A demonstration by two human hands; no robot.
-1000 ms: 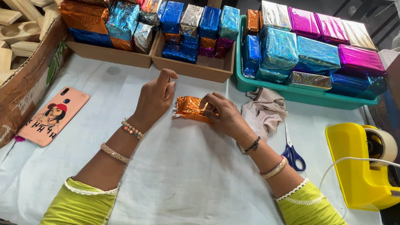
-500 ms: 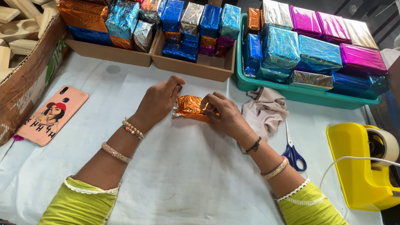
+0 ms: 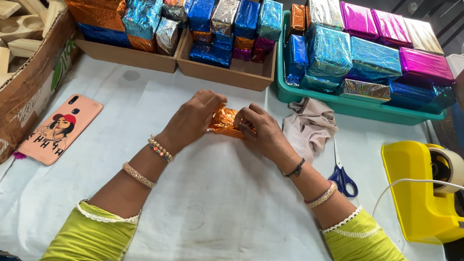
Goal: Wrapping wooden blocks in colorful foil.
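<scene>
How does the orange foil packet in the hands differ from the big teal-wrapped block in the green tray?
The orange packet is small and lies on the white cloth, held by the left hand and right hand; the teal block is larger, stacked in the green tray, untouched. Both are wrapped in shiny crinkled foil.

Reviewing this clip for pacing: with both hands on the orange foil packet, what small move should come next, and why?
Probably press the loose end flap flat. The left hand and right hand pinch the orange foil packet on the white cloth, and its foil looks crumpled.
</scene>
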